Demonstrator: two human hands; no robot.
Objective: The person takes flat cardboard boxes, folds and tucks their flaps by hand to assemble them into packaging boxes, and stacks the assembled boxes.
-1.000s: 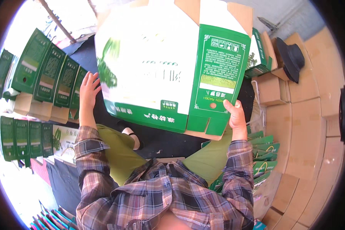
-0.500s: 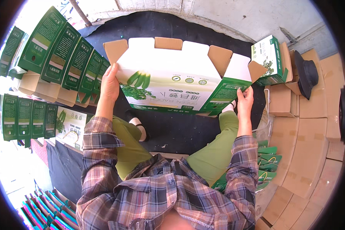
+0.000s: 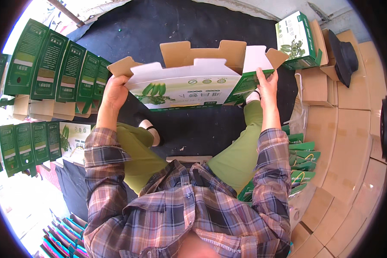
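Between my two hands is a white and green printed cardboard box (image 3: pixel 182 81), with long green radishes and leaves pictured on its front. Its top is unclosed, and the flaps stand up and outward around the brown inside. My left hand (image 3: pixel 115 93) grips the left top corner, fingers partly hidden behind the card. At the right end, my right hand (image 3: pixel 268 85) pinches the green side panel near its upper edge. The box is in front of my knees, above the dark floor covering; whether its underside rests on anything is hidden.
Rows of similar green cartons (image 3: pixel 47 64) stand at the left, in two tiers. Another printed box (image 3: pixel 294 41) stands at the far right, beside a black hat (image 3: pixel 343 58). Brown cartons (image 3: pixel 348 146) are stacked along the right, with folded green pieces (image 3: pixel 303 155) near my right leg.
The box has tipped more upright, so its brown inside and back flaps show and its front looks narrower. My right hand has moved up and away along the box's end; both hands keep hold.
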